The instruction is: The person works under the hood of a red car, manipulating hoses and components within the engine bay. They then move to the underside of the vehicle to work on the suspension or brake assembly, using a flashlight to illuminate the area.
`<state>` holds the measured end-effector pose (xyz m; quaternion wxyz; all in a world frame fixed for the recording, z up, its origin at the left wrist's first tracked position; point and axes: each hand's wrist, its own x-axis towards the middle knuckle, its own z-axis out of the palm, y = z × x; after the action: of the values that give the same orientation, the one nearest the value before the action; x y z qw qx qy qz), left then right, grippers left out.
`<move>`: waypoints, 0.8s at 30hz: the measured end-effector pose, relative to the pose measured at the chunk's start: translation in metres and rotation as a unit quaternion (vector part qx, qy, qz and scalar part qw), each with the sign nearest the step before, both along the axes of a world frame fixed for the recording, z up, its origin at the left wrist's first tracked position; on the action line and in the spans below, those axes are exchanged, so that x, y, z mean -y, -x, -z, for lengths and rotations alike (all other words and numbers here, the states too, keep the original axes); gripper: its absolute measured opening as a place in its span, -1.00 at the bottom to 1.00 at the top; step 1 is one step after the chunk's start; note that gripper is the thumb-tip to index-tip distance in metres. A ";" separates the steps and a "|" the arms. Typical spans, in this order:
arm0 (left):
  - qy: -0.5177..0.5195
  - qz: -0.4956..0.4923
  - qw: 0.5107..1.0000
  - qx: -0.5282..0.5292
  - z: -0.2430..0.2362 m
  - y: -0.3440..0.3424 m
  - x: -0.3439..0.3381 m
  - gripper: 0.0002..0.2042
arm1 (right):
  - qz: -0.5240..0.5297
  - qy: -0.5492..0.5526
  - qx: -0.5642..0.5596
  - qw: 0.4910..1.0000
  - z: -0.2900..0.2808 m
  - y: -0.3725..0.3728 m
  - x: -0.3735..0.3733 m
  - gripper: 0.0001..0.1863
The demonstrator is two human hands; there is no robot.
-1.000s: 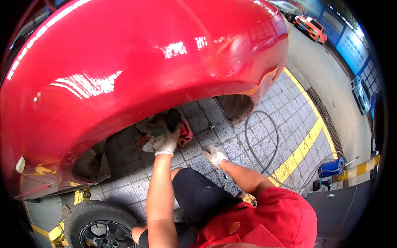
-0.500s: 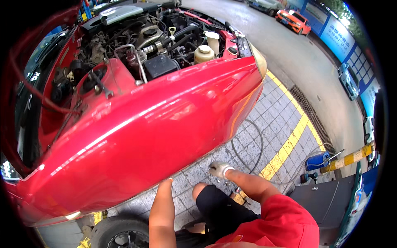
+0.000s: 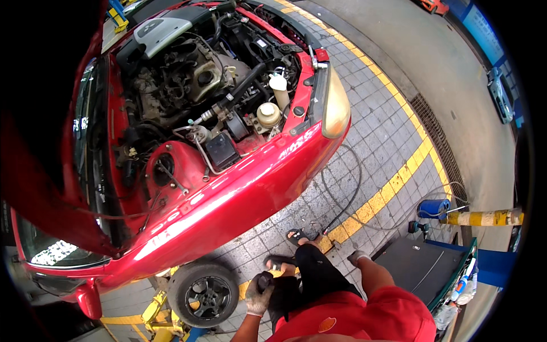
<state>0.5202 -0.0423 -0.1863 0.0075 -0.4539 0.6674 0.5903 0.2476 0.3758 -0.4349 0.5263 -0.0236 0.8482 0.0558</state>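
My left hand (image 3: 257, 300), in a pale work glove, is closed around a small dark lump-like part (image 3: 264, 280) whose kind I cannot make out. It hangs low by my left knee, just right of a wheel (image 3: 205, 293) with a black rim and tyre. My right hand (image 3: 357, 258), also gloved, hangs at my right side above the tiled floor, near a dark grey cabinet top (image 3: 407, 265); its fingers are too small to read. Ahead stands a red car (image 3: 228, 202) with its engine bay (image 3: 199, 85) exposed. An open-ended wrench (image 3: 175, 178) lies on the strut tower.
A yellow lift arm (image 3: 155, 310) is beside the wheel. A black hose (image 3: 360, 178) loops over the tiles. At right are a blue reel or canister (image 3: 433, 208), a cordless tool (image 3: 417, 227) and a yellow-and-white striped bar (image 3: 490, 218). A drain grate (image 3: 436, 122) runs along the driveway.
I have straightened up and moved back, so the whole engine bay and wheel now show. My left hand, hidden before, appears with the dark part. My right hand has swung to my side.
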 end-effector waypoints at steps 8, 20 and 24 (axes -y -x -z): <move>0.312 0.098 0.923 -0.202 -0.120 0.103 0.034 -0.37 | 0.156 0.269 -0.135 0.941 -0.183 0.056 0.103 -0.41; 0.408 0.008 0.874 -0.262 -0.178 0.227 0.058 -0.32 | 0.423 0.318 -0.256 0.809 -0.180 0.128 -0.029 -0.55; 0.372 -0.002 0.897 -0.239 -0.164 0.297 0.061 -0.30 | 0.496 0.335 -0.233 0.766 -0.136 0.197 -0.049 -0.62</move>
<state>0.2235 -0.1035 -0.0218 -0.3232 -0.2704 0.8189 0.3896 0.0511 0.4249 -0.2988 0.2252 0.2391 0.8031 -0.4972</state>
